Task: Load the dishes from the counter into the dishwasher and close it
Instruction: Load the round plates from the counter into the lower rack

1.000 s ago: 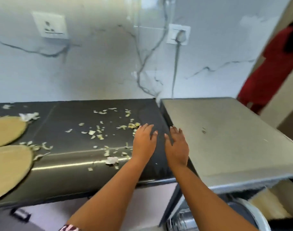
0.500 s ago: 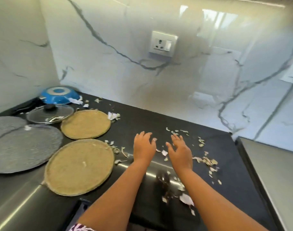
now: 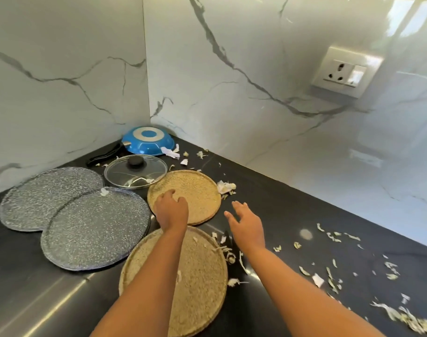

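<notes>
Now that the view has swung from the bare tabletop corner by the dishwasher onto the dishes, loading can start. The left hand (image 3: 171, 210), fingers spread, rests over the farther tan plate (image 3: 193, 193) at 12 o'clock; the right hand (image 3: 246, 223) hovers open, holding nothing. Counted: two tan plates, two grey speckled plates (image 3: 61, 210), one glass lid (image 3: 134, 170), one blue pan (image 3: 148, 139) at 11 o'clock.

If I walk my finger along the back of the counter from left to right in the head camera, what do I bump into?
Far grey speckled plate → glass lid → far tan plate → white scraps.
</notes>
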